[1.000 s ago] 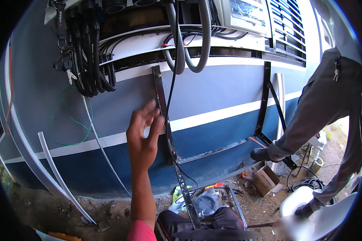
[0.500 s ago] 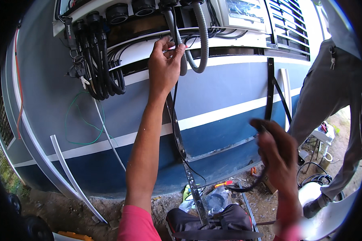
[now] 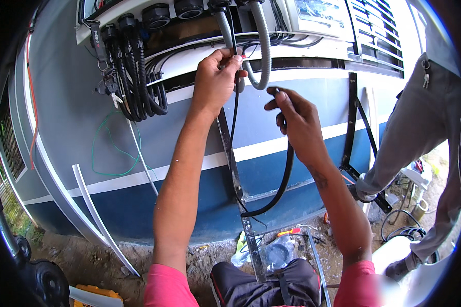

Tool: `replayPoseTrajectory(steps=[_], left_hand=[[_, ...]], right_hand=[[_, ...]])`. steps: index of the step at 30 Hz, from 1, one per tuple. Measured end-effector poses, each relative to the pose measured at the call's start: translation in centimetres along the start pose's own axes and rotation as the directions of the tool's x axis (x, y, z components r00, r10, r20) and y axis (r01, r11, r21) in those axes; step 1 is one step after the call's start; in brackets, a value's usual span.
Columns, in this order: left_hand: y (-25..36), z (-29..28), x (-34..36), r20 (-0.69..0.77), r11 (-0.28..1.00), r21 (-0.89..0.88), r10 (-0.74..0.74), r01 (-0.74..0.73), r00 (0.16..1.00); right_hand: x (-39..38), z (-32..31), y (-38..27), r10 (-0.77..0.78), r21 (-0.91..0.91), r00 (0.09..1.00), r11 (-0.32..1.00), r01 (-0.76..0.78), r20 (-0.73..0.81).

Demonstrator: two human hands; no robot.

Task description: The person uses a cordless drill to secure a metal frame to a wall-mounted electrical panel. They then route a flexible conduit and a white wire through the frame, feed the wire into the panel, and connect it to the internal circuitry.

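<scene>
My left hand (image 3: 220,77) is closed in a pinch on a thin black cable (image 3: 234,117), just below a grey corrugated conduit (image 3: 265,48) that loops down from the box. The cable runs up toward the box and hangs down past the hand. A small red bit shows at the fingertips. To the right, my right hand (image 3: 298,115) grips the end of a thick black cable (image 3: 284,184) between thumb and fingers. That cable curves down and left to the black metal bracket (image 3: 239,192). Its tip, by the thumb, is partly hidden.
A bundle of black corrugated conduits (image 3: 130,77) and a set of keys (image 3: 107,84) hang at the left. Beside me at the right stands a person in grey trousers (image 3: 420,123). White trunking (image 3: 95,210) leans on the wall. An orange-handled tool (image 3: 289,232) lies below.
My right hand has swung up and left toward my left hand, bringing the thick black cable's end with it. My left hand stays near the conduit. The other person's leg has shifted.
</scene>
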State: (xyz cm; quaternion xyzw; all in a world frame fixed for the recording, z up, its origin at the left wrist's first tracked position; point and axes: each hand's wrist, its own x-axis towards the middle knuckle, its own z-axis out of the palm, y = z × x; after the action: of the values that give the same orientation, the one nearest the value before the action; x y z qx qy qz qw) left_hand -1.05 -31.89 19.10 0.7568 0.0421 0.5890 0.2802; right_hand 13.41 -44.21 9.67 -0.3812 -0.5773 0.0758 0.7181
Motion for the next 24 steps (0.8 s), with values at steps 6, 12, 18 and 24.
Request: replayPoseTrajectory(steps=[6,12,18,24], left_hand=[[1.8,0.2,-2.7,0.078,0.990,-0.072,-0.113,0.119,0.990],[2.6,-0.2,-4.6,0.058,0.995,0.026,-0.098,0.096,0.994],[2.4,-0.4,-5.2,0.087,0.995,0.029,-0.098,0.095,0.991],[2.6,-0.5,-6.0,0.031,0.995,0.051,-0.091,0.089,0.995]], right_hand=[[2.2,0.4,0.3,-0.103,0.097,0.994,0.990,0.100,0.033],[2.6,0.6,0.5,-0.182,0.150,0.973,0.976,0.161,0.142],[2.5,1.0,0.2,-0.142,0.161,0.982,0.979,0.121,0.127],[3.8,0.2,-1.0,-0.143,-0.071,0.979,0.986,0.154,0.144]])
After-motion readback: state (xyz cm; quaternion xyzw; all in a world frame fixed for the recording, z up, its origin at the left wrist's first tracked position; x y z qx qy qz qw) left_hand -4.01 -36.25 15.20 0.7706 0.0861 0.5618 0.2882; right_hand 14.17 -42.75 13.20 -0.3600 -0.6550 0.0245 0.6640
